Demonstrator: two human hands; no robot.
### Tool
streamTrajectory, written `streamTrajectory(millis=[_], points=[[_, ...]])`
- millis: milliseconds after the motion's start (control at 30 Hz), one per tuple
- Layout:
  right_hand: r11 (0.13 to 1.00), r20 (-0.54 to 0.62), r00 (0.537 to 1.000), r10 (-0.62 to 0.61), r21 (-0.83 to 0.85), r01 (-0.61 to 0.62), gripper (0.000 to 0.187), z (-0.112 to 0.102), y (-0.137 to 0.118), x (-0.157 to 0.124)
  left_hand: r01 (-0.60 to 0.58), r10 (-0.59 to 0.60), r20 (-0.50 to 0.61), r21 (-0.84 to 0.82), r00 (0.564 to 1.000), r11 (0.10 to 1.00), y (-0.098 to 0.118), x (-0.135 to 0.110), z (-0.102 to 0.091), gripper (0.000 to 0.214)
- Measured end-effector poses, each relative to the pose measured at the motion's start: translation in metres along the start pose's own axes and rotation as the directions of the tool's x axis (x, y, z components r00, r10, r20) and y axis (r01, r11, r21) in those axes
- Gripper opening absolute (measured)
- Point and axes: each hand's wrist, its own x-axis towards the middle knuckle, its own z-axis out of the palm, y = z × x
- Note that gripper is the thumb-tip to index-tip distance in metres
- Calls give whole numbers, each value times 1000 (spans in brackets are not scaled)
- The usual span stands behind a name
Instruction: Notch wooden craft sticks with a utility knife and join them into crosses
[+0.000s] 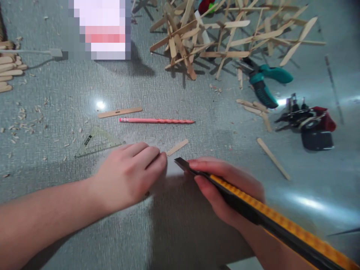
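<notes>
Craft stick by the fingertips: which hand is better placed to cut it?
Probably the right. The right hand grips the utility knife, its tip pointing near the craft stick, while the left hand has its fingertips at the stick's end and holds no tool.

On the grey textured mat (70, 97), my left hand (132, 176) touches a short flat wooden craft stick (177, 147). Just to the right, my right hand (225, 191) holds a yellow-and-black utility knife (253, 210). A pink pencil (156, 120) lies behind them, a lattice of wooden sticks (225, 33) farther back, and teal-handled pliers (264, 80) to the right.
</notes>
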Motion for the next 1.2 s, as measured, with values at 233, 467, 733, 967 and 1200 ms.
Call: streamTrajectory(millis=[233, 467, 733, 967, 1200], points=[[999, 19, 999, 36, -21, -36, 27, 3, -10, 5, -90, 101, -118, 95, 988, 991, 8, 4, -3, 19], [1000, 36, 999, 12, -23, -12, 31, 10, -15, 5, -224, 244, -119, 161, 962, 961, 21, 1, -2, 28], [997, 62, 997, -42, -68, 46, 29, 12, -12, 9, -289, 317, -76, 250, 946, 924, 19, 0, -4, 22], [989, 51, 992, -112, -92, 117, 28, 17, -11, 6, -242, 263, -102, 185, 959, 953, 21, -2, 3, 18], [977, 90, 982, -166, -123, 177, 25, 18, -11, 3, -209, 222, -113, 115, 968, 971, 21, 0, 3, 20]])
